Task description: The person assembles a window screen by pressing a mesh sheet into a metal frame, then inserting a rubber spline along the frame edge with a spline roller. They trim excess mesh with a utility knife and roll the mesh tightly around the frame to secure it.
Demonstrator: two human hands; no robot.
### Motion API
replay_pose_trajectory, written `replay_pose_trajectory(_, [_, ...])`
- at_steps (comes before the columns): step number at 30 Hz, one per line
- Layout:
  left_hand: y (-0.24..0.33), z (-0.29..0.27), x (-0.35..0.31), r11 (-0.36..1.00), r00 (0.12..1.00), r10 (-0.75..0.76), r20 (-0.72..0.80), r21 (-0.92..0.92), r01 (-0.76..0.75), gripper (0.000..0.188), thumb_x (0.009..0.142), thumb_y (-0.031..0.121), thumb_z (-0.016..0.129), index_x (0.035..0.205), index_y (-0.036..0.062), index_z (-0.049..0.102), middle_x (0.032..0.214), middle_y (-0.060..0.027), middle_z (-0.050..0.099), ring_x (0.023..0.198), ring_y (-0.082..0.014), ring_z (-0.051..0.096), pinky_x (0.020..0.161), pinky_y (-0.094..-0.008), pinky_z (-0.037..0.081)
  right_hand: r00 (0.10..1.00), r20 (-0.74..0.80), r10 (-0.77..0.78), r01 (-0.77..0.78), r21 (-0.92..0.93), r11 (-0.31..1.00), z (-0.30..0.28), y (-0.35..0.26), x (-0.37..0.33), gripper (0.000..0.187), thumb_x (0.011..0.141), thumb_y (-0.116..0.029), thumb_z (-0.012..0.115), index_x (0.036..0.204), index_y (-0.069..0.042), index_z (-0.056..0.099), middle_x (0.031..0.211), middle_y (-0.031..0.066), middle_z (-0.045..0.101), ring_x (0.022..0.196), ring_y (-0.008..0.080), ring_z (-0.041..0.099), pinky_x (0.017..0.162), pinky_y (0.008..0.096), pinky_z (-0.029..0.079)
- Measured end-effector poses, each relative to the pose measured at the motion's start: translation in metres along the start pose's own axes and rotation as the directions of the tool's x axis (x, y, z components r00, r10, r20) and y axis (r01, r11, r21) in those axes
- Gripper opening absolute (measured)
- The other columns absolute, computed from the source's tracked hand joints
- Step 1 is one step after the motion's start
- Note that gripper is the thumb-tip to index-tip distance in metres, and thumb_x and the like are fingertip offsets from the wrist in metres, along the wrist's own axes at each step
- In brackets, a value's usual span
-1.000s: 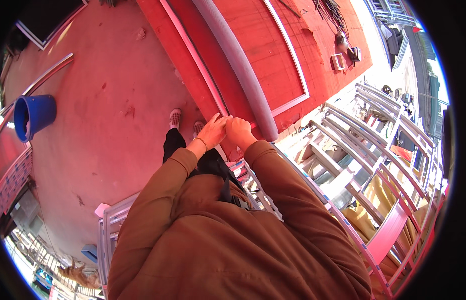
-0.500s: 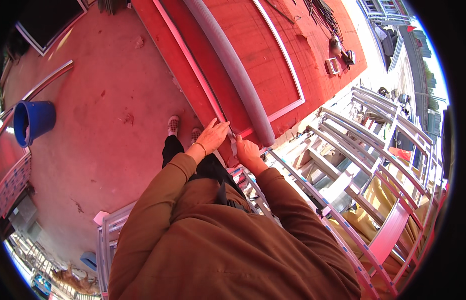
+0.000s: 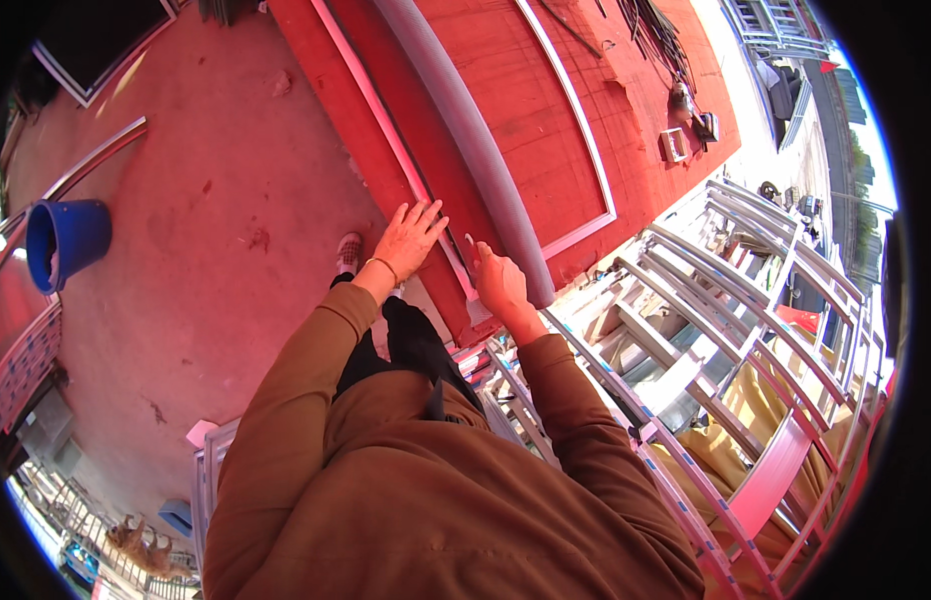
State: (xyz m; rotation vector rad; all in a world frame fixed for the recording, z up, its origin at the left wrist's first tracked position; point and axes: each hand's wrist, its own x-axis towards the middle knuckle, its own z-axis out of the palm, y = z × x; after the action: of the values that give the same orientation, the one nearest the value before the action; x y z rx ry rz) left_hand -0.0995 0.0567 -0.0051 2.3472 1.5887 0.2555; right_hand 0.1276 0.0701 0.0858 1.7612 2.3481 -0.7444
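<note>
A long pale frame bar [image 3: 378, 108] runs along the left edge of the red-covered table, and a grey roll [image 3: 464, 125], which looks like mesh, lies lengthwise to its right. My left hand [image 3: 408, 243] rests on or just over the bar near its near end, fingers spread and nothing held. Between the bar and the roll's near end, my right hand [image 3: 502, 284] is closed on a small tool [image 3: 471, 241]. Only its pale tip pokes out past the fingers, so its kind is hidden.
Another pale frame [image 3: 594, 150] lies on the red table [image 3: 651, 60], with a small box [image 3: 675, 145] and a bundle of dark strips [image 3: 654, 38] farther off. Stacked metal frames [image 3: 726, 300] fill the right side. A blue bucket [image 3: 84, 240] stands at the left.
My hands were close together at the bar and have come apart. The left has shifted left and farther along the bar, its fingers spreading. The right has lifted farther away with the small tool.
</note>
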Motion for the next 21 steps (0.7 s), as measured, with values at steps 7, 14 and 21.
replay_pose_trajectory(7, [-0.004,-0.004,-0.003,1.0,0.999,0.006,0.051,-0.023,-0.005,0.059,0.094,0.016,0.071,0.152,0.0222,0.063,0.177,-0.0114,0.034,0.161,-0.0334,0.035,0.128,-0.0581,0.035,0.994,0.007,-0.113,0.113,0.033,0.993,-0.003,-0.029,0.053,0.018,0.103,-0.013,0.06,0.116,-0.002,0.065,0.09,0.0262,0.077,0.088,0.0477,0.076,0.074,0.06,0.059])
replay_pose_trajectory(14, [-0.006,-0.005,-0.003,0.997,0.999,-0.009,0.048,-0.075,0.013,0.058,0.092,0.022,0.076,0.149,0.0222,0.067,0.178,-0.0108,0.033,0.163,-0.0331,0.032,0.128,-0.0591,0.033,0.987,0.157,-0.041,0.053,-0.072,0.996,0.0,-0.038,0.075,0.032,0.104,-0.016,0.064,0.133,-0.003,0.066,0.102,0.0265,0.078,0.097,0.0469,0.077,0.081,0.0588,0.061])
replay_pose_trajectory(21, [-0.012,0.001,-0.002,0.995,1.0,-0.002,0.027,-0.095,0.005,0.054,0.092,0.025,0.076,0.145,0.02,0.07,0.176,-0.0133,0.037,0.161,-0.0335,0.035,0.129,-0.0562,0.032,0.975,0.197,-0.103,0.134,-0.148,0.98,0.004,-0.047,0.087,0.018,0.103,-0.013,0.058,0.113,0.0,0.065,0.094,0.0264,0.077,0.091,0.0485,0.077,0.078,0.0585,0.062])
